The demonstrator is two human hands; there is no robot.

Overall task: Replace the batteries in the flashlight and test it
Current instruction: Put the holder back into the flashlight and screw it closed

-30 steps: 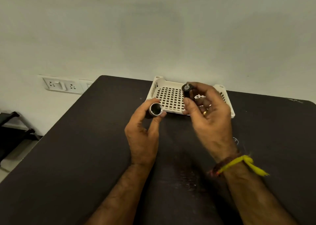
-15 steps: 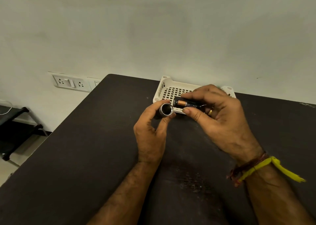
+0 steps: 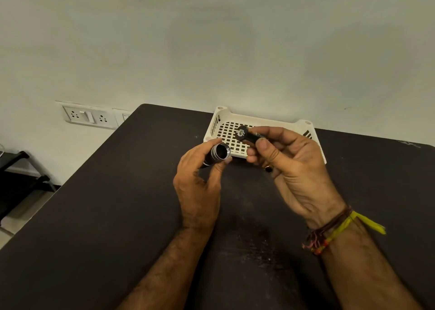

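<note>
My left hand (image 3: pixel 200 180) grips the dark flashlight body (image 3: pixel 217 153) above the table, its open threaded silver end turned toward me and looking hollow. My right hand (image 3: pixel 292 166) pinches a black battery holder (image 3: pixel 248 136) between thumb and fingers, just right of and slightly above the flashlight's open end. The holder's round end with a metal contact faces left. A short gap separates the holder from the flashlight. Most of the flashlight's length is hidden behind my left hand.
A white slotted plastic basket (image 3: pixel 261 121) sits at the table's far edge, directly behind both hands. The dark table (image 3: pixel 117 203) meets a pale wall. A wall socket panel (image 3: pixel 88 116) is at the left, and dark furniture (image 3: pixel 16 182) stands beside the table's left edge.
My right hand turned the battery holder from lying sideways next to the flashlight's mouth to lifted a little up and right, its round end now facing left. The left hand kept the flashlight steady.
</note>
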